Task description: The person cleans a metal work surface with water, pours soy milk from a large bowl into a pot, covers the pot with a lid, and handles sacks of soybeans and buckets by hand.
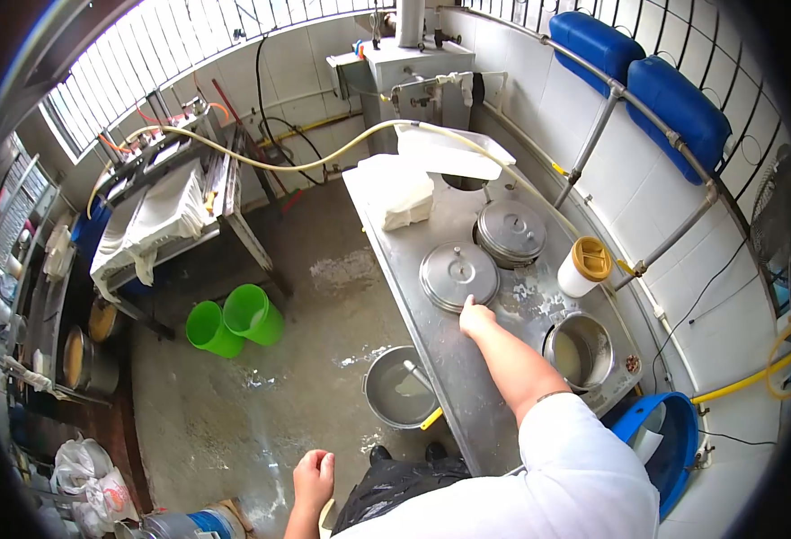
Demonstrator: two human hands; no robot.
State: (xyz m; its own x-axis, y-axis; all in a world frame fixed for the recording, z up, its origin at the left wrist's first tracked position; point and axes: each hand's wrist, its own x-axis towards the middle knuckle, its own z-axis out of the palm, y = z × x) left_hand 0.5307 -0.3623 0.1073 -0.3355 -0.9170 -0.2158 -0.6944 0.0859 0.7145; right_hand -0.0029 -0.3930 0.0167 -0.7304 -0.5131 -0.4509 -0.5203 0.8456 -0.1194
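Note:
My right hand [476,318] reaches forward over the steel counter [413,314]. Its fingers are closed at the near rim of a round metal pot lid [449,268], which lies flat with a small knob in its middle. My left hand [314,478] hangs low by my dark apron, fingers curled in, and nothing shows in it. Just behind the first lid sits a second metal lid [511,229]. To the right of my right forearm, an uncovered steel pot [604,350] is set in the counter with pale liquid inside. A white container with a brown lid [584,268] stands beyond it.
A grey basin [368,395] with a yellow-handled tool [431,419] sits on the floor beside the counter. Two green buckets [211,331] stand further left. White cloth [404,193] and a white tray [458,153] occupy the counter's far end; a hose [324,163] crosses above.

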